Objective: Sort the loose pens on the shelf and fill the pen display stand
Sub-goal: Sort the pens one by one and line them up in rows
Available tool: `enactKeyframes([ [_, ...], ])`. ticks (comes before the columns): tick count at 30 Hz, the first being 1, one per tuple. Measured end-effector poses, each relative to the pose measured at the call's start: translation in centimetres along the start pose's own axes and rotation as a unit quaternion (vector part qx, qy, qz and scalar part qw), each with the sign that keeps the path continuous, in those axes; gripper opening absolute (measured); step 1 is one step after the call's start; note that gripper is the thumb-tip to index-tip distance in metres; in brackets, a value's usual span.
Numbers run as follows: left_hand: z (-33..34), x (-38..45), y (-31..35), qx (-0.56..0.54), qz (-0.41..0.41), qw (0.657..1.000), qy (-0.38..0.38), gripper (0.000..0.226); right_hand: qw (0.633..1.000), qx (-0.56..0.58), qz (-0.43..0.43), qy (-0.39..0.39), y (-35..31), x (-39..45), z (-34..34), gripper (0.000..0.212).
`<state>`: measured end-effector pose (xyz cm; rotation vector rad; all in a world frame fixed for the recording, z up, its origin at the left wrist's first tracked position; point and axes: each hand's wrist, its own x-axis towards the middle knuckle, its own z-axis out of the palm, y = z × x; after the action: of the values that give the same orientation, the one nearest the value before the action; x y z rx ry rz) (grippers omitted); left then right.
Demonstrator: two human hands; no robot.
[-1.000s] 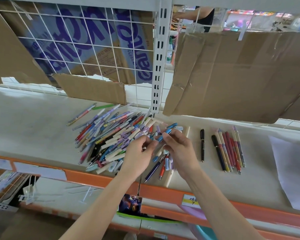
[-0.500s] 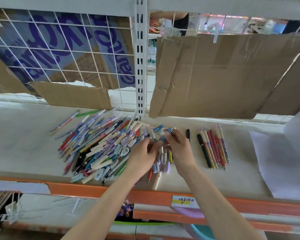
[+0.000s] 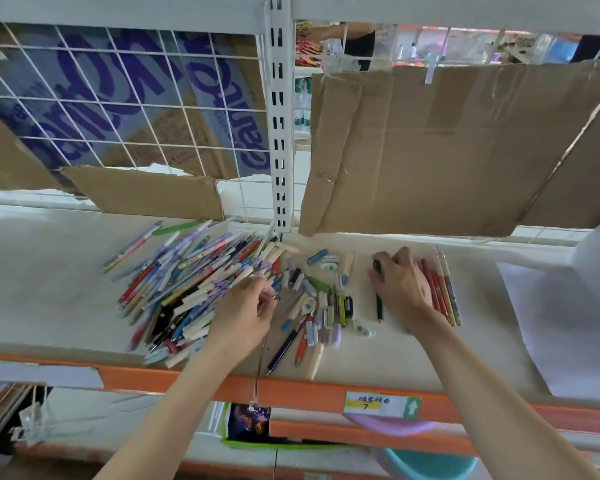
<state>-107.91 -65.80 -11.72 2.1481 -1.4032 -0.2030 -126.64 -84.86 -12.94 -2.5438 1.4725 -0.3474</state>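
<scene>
A big heap of loose pens in mixed colours lies on the white shelf. A smaller scatter of pens and caps lies to its right. My left hand is at the heap's right edge with its fingers curled down among the pens; what they hold is hidden. Further right lies a sorted row of red and tan pens. My right hand lies over that row's left side, and its fingertips grip the top of a black pen. No display stand is in view.
Cardboard sheets and a wire grid close off the back of the shelf, with a white upright post between them. White paper covers the shelf's right end. The orange front rail carries a label.
My right hand has left the middle scatter and moved right onto the black pen beside the sorted row. My left hand has stayed at the heap's edge. The view has shifted slightly.
</scene>
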Motion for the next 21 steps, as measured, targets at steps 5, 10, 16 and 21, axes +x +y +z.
enactKeyframes([
  [5,-0.1,-0.7,-0.8,0.056,-0.005,0.998,0.001,0.009,0.999,-0.027,-0.031,-0.007,1.0,-0.6,0.6,0.033],
  [10,0.1,-0.8,-1.0,0.093,-0.002,0.996,0.001,0.017,1.000,-0.021,-0.013,0.005,0.2,-0.5,0.1,0.031],
  [16,0.3,-1.0,-1.0,0.111,-0.006,0.994,0.000,0.015,0.989,0.102,-0.104,0.000,-4.9,1.4,0.8,0.018],
  [21,0.3,-1.6,-1.2,0.095,-0.003,0.995,0.008,0.009,0.983,0.095,-0.146,-0.061,-6.5,3.6,1.9,0.029],
])
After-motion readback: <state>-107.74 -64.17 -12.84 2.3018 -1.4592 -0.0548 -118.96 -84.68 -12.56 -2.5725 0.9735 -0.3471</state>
